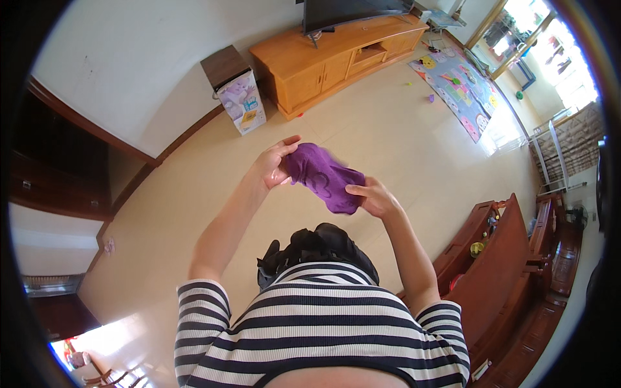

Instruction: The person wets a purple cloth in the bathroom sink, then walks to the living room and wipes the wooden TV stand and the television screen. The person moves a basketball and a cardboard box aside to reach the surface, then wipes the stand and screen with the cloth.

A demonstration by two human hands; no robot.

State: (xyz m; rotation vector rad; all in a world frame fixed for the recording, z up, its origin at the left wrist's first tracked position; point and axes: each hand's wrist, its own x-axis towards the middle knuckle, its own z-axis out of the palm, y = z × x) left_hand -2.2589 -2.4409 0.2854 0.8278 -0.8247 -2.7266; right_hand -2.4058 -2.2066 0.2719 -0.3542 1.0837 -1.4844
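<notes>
A piece of purple fabric (322,177), perhaps a small garment, is stretched in the air between my two hands, with a darker rounded mark on its face. My left hand (275,162) grips its upper left end, thumb uppermost. At the lower right end, my right hand (378,196) pinches the cloth between thumb and fingers. Bunched black fabric (322,245) shows below the purple piece, just in front of my striped shirt (320,315). How that black fabric is supported is hidden.
A tiled floor (310,128) spreads before me. Beyond it stand a wooden TV cabinet (303,68) and a printed box (242,104). A patterned play mat (456,89) lies at the far right. Dark red wooden furniture (490,271) rises close on my right.
</notes>
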